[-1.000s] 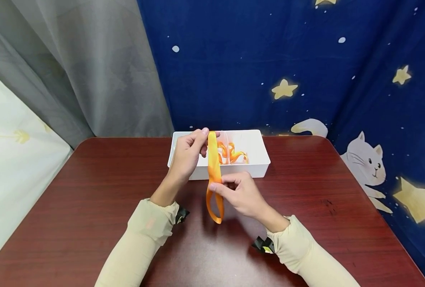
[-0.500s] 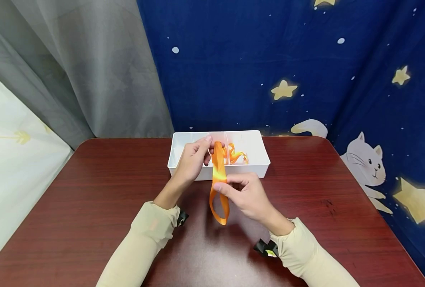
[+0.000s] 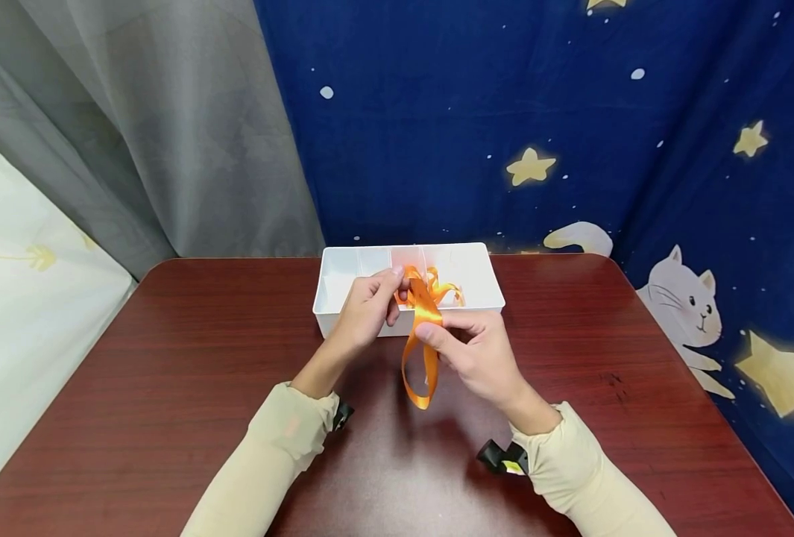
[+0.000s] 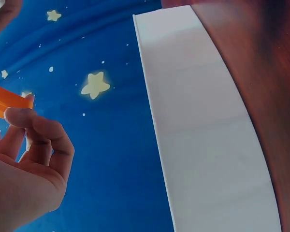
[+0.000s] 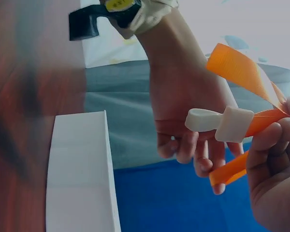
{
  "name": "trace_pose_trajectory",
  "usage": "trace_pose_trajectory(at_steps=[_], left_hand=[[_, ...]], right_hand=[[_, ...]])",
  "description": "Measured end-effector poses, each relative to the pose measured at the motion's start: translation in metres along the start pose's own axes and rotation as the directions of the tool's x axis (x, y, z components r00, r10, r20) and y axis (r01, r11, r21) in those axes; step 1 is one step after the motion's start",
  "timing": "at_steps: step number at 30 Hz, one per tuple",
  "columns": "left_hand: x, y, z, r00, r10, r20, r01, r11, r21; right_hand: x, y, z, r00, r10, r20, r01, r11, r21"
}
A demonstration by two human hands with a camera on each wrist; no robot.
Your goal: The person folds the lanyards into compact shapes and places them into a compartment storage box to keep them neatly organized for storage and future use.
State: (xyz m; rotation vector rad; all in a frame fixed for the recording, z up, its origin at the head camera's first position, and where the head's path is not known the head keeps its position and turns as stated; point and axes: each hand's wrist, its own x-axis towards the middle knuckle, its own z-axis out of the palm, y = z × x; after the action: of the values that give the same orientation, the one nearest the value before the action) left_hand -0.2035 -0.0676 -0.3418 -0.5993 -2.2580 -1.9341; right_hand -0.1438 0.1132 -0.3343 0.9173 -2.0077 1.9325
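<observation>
An orange lanyard (image 3: 425, 304) hangs folded in front of the box, its lower end forming a loop. My left hand (image 3: 367, 307) pinches the upper fold between thumb and fingers. Lower down, my right hand (image 3: 480, 354) pinches the doubled strap, with the loop dangling below. In the right wrist view a white plastic clip (image 5: 234, 124) shows on the strap between the two hands; the head view largely hides it. Behind the hands, more orange strap (image 3: 449, 289) lies coiled inside the white divided box (image 3: 480, 280).
The box stands at the far edge of the dark red wooden table (image 3: 188, 373), with thin dividers inside. A blue star-patterned curtain (image 3: 423, 134) hangs right behind that edge. Grey cloth (image 3: 209, 149) hangs at the back left. A black wrist camera (image 3: 504, 456) sits below the right wrist.
Both hands have shifted to the right with the lanyard. The left hand has come lower and the right slightly higher, so the stretch between them is shorter and slanted.
</observation>
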Motion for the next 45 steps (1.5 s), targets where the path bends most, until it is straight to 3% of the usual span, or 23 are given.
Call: trace_pose_trajectory(at_steps=[6,13,23,31,38,45], left_hand=[[-0.006,0.000,0.003,0.999,-0.033,0.027,0.033,0.999,-0.007],[-0.014,-0.004,0.007,0.998,-0.026,0.064,0.026,1.000,-0.001],[-0.024,-0.007,0.011,0.993,0.063,0.102,-0.065,0.998,0.009],[-0.029,-0.005,0.011,0.997,0.043,0.067,-0.039,0.998,-0.059],[-0.037,-0.002,0.018,0.990,0.142,0.006,-0.142,0.990,-0.020],[-0.043,-0.004,0.024,0.952,0.306,-0.013,-0.301,0.943,0.139]], right_hand=[[0.008,-0.004,-0.009,0.998,-0.018,-0.052,0.017,1.000,-0.022],[0.015,-0.003,-0.016,0.995,0.004,-0.100,-0.003,1.000,0.012],[0.021,-0.001,-0.021,0.985,-0.035,-0.170,0.033,0.999,-0.015],[0.026,0.002,-0.021,0.962,-0.098,-0.256,0.072,0.992,-0.107],[0.031,0.006,-0.017,0.938,-0.128,-0.323,0.107,0.991,-0.080],[0.033,0.007,-0.014,0.922,-0.147,-0.357,0.120,0.988,-0.097]])
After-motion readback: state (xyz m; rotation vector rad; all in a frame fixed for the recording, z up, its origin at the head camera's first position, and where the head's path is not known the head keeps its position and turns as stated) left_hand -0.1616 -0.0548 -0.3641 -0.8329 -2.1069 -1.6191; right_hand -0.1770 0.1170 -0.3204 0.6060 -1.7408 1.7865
